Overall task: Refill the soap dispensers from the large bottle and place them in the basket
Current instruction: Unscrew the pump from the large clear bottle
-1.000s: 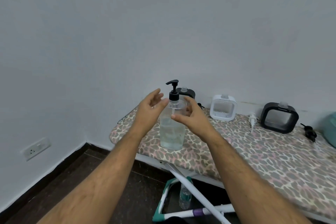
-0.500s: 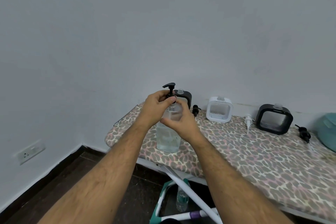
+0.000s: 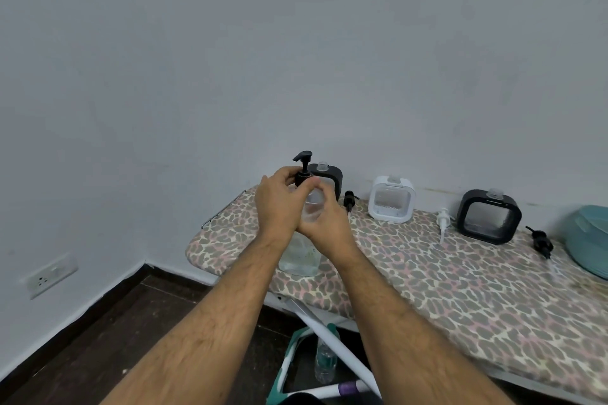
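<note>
Both hands are now closing fully on the large bottle (image 3: 301,253) standing at the ironing board's (image 3: 460,279) left end, the left hand (image 3: 279,204) curling its fingers around the black pump collar (image 3: 302,176), probably to unscrew it, while the right hand (image 3: 324,222) is gripping the shoulder to steady it.

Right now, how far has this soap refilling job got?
Early on. Done: the pumps are off the three square dispensers; a white pump lies on the ironing board beside the white dispenser. In hand: the left hand grips the black pump collar of the large bottle while the right hand holds its shoulder, apparently unscrewing it. Left: pouring, recapping, and moving dispensers to the teal basket.
</note>
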Demonstrator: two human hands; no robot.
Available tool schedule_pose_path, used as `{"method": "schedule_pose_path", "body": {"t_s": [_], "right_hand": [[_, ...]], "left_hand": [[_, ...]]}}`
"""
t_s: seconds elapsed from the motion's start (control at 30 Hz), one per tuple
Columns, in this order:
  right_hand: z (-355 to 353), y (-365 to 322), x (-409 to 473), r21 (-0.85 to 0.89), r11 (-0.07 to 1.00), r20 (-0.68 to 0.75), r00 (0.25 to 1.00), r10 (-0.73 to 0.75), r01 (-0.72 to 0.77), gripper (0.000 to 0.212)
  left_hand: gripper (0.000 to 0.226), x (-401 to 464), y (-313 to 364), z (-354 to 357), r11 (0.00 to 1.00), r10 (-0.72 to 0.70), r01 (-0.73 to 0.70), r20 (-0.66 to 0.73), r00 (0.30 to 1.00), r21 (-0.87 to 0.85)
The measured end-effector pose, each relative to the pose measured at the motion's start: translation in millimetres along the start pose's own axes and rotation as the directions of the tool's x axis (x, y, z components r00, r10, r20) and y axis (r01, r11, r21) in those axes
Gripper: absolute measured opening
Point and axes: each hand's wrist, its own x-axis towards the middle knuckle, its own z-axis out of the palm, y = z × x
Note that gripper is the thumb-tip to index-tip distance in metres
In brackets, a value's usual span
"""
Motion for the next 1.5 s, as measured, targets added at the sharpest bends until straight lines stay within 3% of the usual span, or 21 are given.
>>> {"method": "schedule_pose_path", "body": {"t_s": [0.1,0.23,0.37,0.57,0.77,0.93,1.03,1.23,1.37,1.5], "right_hand": [[0,1,-1,-0.025,1.0,0.01,1.0,-0.003,0.004,0.091],[-2,0,-3,-0.04,0.999,0.003,1.0,-0.025,0.025,0.089],[-2,2,-2,-0.039,0.999,0.009,1.0,-0.006,0.006,0.086],[-1,5,1,-0.072,0.997,-0.002,1.0,-0.006,0.006,0.086],[0,5,2,-0.076,0.997,-0.001,1.0,0.001,-0.001,0.086],[-1,4,2,-0.047,0.999,0.011,1.0,0.008,-0.008,0.09],[-1,4,1,-0.06,0.998,0.014,1.0,0.01,-0.009,0.091],[-1,4,2,-0.051,0.999,0.014,1.0,0.017,-0.016,0.088],[0,6,3,-0.061,0.998,0.006,1.0,0.014,-0.014,0.085],[-1,5,2,-0.055,0.998,0.012,1.0,0.023,-0.022,0.085]], "left_hand": [[0.04,1,7,3,0.999,-0.022,0.022,-0.023,1.0,0.032],[0.041,5,10,3,0.996,-0.082,0.085,0.088,0.993,-0.025],[0.023,9,4,-2,0.975,-0.058,0.102,0.223,0.973,-0.195],[0.029,6,-7,-19,0.936,-0.056,0.155,0.302,0.952,-0.316],[0.028,9,-4,-19,0.954,-0.07,0.128,0.213,0.975,-0.272],[0.026,19,5,-11,0.983,-0.083,0.124,0.267,0.96,-0.137],[0.036,21,6,-10,0.994,-0.081,0.097,0.261,0.962,-0.053],[0.022,12,6,-15,0.974,-0.02,0.1,0.364,0.931,-0.202],[0.031,8,4,-24,0.949,-0.031,0.134,0.34,0.94,-0.284],[0.03,10,-3,-32,0.965,-0.045,0.104,0.24,0.97,-0.242]]}}
